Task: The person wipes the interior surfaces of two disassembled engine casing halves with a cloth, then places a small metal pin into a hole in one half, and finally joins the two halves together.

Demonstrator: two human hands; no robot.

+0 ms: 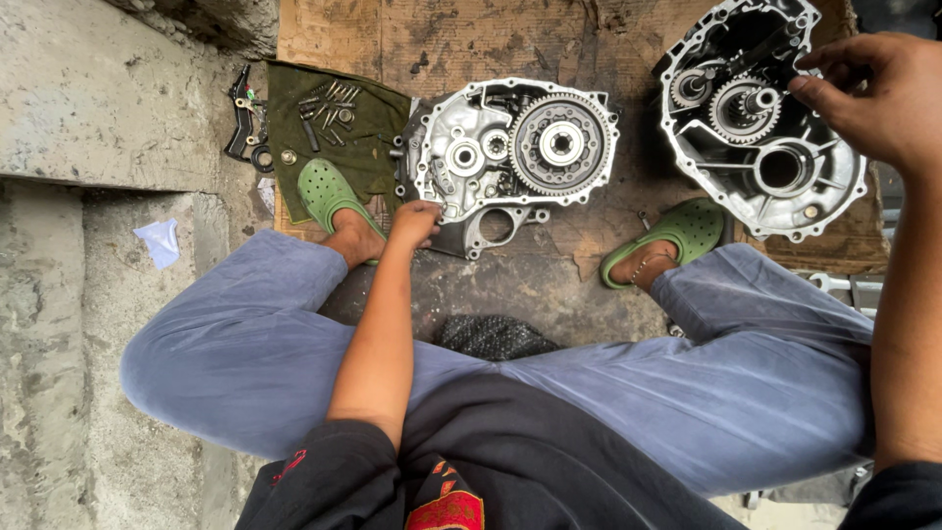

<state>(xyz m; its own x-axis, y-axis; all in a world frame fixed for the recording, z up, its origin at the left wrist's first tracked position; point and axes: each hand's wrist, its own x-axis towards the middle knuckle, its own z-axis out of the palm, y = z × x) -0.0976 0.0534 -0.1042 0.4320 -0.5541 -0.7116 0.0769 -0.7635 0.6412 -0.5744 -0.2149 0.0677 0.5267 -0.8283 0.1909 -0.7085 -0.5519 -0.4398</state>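
Concrete floor with a stained cardboard sheet (549, 39) laid on it, person squatting in green clogs. Left hand (416, 222) has fingers curled onto the lower edge of the near gearbox case half (461, 196), big ring gear (560, 144) seated in it; right hand (873, 93) has fingers pinched narrow at the rim of the second case half (785, 196), holding nothing I can make out. Case already split, bolts (329, 108) pulled and laid on a green cloth (368, 157); gears remain in both halves.

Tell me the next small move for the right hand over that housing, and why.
Probably lower the right hand a little and pinch the shaft beside the small gear in the right gearbox housing. Its fingertips hover at the housing's upper rim with nothing in their grip, while the left hand steadies the left housing.
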